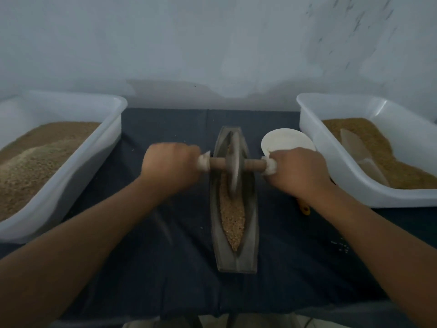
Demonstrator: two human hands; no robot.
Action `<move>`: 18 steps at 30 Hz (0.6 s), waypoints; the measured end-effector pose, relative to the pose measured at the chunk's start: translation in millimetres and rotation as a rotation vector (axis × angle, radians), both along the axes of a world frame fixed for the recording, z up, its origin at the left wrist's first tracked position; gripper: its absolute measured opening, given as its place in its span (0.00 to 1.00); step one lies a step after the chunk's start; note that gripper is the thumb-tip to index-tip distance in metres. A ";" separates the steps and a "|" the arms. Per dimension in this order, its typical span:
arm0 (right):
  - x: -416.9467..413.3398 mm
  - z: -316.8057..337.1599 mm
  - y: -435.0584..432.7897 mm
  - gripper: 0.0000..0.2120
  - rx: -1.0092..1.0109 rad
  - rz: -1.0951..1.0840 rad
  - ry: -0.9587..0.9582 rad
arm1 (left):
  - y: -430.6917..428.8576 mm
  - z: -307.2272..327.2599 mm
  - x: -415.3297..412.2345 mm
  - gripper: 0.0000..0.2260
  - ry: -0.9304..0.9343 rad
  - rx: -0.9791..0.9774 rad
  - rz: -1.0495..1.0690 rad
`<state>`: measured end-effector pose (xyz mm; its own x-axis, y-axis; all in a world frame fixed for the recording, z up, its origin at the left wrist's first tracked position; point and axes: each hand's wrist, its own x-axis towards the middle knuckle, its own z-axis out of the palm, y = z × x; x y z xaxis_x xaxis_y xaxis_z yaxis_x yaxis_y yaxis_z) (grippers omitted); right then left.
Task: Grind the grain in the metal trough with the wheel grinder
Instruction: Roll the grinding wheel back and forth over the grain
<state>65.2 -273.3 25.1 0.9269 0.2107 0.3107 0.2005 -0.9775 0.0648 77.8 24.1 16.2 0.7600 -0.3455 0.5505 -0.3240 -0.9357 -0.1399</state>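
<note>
Beginning at the far left with a white tub [78,183], sitting on the dark cloth [165,268] and holding a heap of fine brown meal, well apart from the work. Coming next to the left hand [170,165], curling closed around the pale left end of the wooden axle [217,163], knuckles facing up. Reaching then the wheel grinder [234,159], standing upright on its edge in the far half of the metal trough [236,256] and pressing into the grain [231,216], with the coarse grain filling the narrow groove from the disc down to the near tip. Judging the disc as heavy and stiff, so needing little downward force but asking for equal pressure from both sides, otherwise tipping against the groove wall. Judging the two end grips of the axle as the proper places for holding, well away from the disc rim. Expecting the grain to be light and loose, spilling easily over the low walls, with a few grains already lying on the cloth. Passing to a small white bowl [286,139] just beside the trough, behind the right hand [298,171], also closing firmly around its own pale end of the axle. Noting a small yellow object [305,208] partly hidden under the right wrist, too little showing for naming. Ending at the right tub [369,195], holding brown grain and a pale scoop [359,152] lying in it.
</note>
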 end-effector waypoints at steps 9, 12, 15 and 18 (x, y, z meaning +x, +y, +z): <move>15.0 8.2 -0.2 0.21 -0.022 0.043 0.038 | 2.4 -10.2 -22.7 0.20 0.104 -0.088 0.070; -43.3 2.7 -5.0 0.17 -0.042 0.202 -0.169 | 20.5 -25.4 -70.1 0.22 0.025 -0.101 -0.062; -51.6 1.5 -10.0 0.18 -0.026 0.239 -0.122 | 20.1 -27.4 -74.7 0.19 -0.023 -0.133 -0.081; -10.0 7.4 1.6 0.21 -0.038 0.092 -0.071 | 6.4 -14.4 -32.6 0.19 0.011 -0.090 0.024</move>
